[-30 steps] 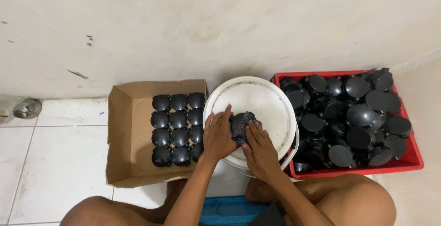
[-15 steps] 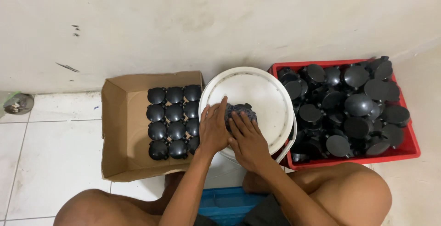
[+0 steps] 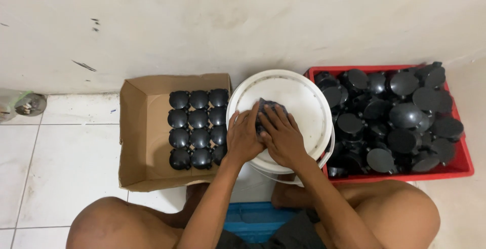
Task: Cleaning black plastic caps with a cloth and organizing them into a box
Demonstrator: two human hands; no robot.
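Our left hand (image 3: 244, 137) and right hand (image 3: 283, 138) were clamped together on a black round part (image 3: 268, 108), pressed steady against the white bucket lid (image 3: 304, 102) near its centre.

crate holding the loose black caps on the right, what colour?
Red crate, clearest in the head view, right of the white bucket lid.

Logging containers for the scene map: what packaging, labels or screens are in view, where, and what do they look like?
Cardboard box: left, brown, open, rows of black round parts.
White bucket lid: centre, round, under both hands.
Red crate: right, rectangular, heaped with black parts.
Blue crate: bottom centre, mostly hidden.
No labels or screens visible.
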